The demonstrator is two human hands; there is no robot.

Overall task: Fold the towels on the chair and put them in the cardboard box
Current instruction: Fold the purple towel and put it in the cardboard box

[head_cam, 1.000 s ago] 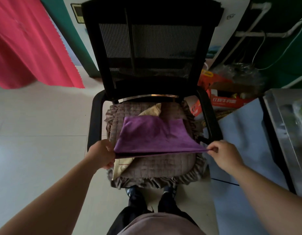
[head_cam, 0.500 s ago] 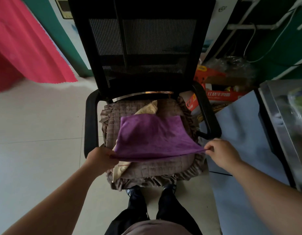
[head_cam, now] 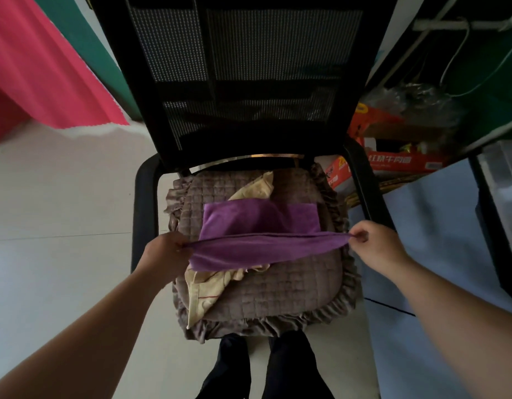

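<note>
A purple towel (head_cam: 260, 226) lies stretched over the quilted grey seat cushion (head_cam: 292, 286) of a black mesh chair (head_cam: 243, 82). My left hand (head_cam: 165, 254) pinches its near left corner and my right hand (head_cam: 375, 246) pinches its near right corner, both lifted so the near edge curls over toward the back. A cream towel (head_cam: 205, 289) lies crumpled beneath the purple one, showing at the front left and at the back. An open orange cardboard box (head_cam: 392, 156) stands right of the chair, behind its armrest.
A pink cloth (head_cam: 39, 70) hangs at the far left over pale floor tiles. A blue-grey sheet (head_cam: 438, 226) covers a surface at the right, beside a metal edge (head_cam: 505, 197). The chair's armrests flank the seat. My legs stand at the seat's front.
Both hands have lifted the towel's near edge and carried it toward the chair back, so the near half now rolls over the far half. The camera has moved closer.
</note>
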